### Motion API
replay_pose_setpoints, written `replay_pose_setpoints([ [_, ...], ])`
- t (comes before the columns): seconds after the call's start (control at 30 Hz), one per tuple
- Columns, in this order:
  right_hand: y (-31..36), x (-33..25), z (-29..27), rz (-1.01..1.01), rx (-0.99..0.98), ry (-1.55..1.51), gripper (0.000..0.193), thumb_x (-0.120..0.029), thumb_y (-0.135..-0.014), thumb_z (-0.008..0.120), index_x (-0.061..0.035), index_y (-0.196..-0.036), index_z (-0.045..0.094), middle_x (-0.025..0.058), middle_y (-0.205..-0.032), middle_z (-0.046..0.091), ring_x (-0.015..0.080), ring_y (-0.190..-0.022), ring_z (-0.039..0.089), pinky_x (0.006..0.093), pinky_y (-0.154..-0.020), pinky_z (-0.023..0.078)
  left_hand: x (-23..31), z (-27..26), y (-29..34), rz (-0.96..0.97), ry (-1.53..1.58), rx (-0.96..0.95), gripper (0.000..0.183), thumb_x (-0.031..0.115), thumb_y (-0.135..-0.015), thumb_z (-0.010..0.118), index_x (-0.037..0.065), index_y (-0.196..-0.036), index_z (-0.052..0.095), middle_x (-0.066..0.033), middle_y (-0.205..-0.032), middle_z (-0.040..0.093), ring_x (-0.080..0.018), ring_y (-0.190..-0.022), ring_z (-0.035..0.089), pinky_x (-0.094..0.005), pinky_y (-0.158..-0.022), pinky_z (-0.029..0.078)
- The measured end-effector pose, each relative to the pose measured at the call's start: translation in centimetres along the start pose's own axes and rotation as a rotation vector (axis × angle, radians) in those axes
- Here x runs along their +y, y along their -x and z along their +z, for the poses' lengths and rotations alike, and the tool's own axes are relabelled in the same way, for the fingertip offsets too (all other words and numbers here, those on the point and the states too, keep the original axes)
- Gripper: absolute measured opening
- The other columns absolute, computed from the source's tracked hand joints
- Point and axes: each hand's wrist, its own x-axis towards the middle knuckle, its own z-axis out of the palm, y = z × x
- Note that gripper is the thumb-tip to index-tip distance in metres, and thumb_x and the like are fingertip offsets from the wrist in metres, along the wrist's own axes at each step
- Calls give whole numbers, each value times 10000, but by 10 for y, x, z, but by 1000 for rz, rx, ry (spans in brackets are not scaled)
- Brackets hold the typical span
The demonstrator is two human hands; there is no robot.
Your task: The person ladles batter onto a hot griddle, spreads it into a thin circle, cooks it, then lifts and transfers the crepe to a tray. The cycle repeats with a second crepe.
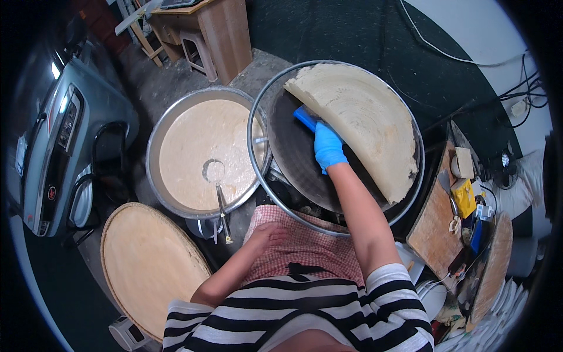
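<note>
A round dark griddle lies ahead of me, right of the middle. A large thin pale crepe covers its right and far part, with a straight edge running diagonally across the griddle. My right hand, in a blue glove, is closed on a blue scraper beside that edge; part of the scraper is hidden by the hand. My bare left hand rests on my red checked apron, fingers laid out, holding nothing. Left of the griddle stands a wide metal pot of pale batter, a ladle standing in it.
A metal ring surrounds the griddle. A round woven tray leans near-left. At right, a wooden board bears tools and a yellow packet. A vehicle stands left; a wooden desk and stool stand farther off.
</note>
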Motion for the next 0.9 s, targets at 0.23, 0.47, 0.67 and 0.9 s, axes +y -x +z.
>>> replay_pose_setpoints([
  [0.23,-8,11,-7,151,-47,-18,207,-74,-839,447,-16,-969,597,202,-882,620,364,-788,599,445,-733,473,-2,-18,5,63,109,44,266,255,-923,475,35,-1063,530,-146,-939,637,-218,-816,637,-330,-717,534],
  [0.47,57,5,-58,-182,-475,187,232,-51,-834,425,-53,-1014,572,177,-971,584,327,-877,583,434,-773,463,-5,-25,1,60,147,43,272,252,-926,466,43,-1088,527,-135,-918,644,-217,-796,641,-326,-702,537],
  [0.67,93,-7,-72,-256,-458,201,337,-57,-817,457,-43,-1148,515,197,-1057,567,326,-993,553,423,-862,436,-4,-27,-1,42,171,30,283,248,-914,495,26,-1087,525,-155,-945,634,-233,-813,637,-338,-704,537],
  [0.9,43,24,-26,19,-112,-77,382,-237,-910,393,-51,-1233,476,191,-1240,488,345,-1163,434,425,-999,315,-3,-28,-2,43,191,30,280,245,-916,491,29,-1091,525,-146,-932,636,-228,-803,637,-339,-700,538],
])
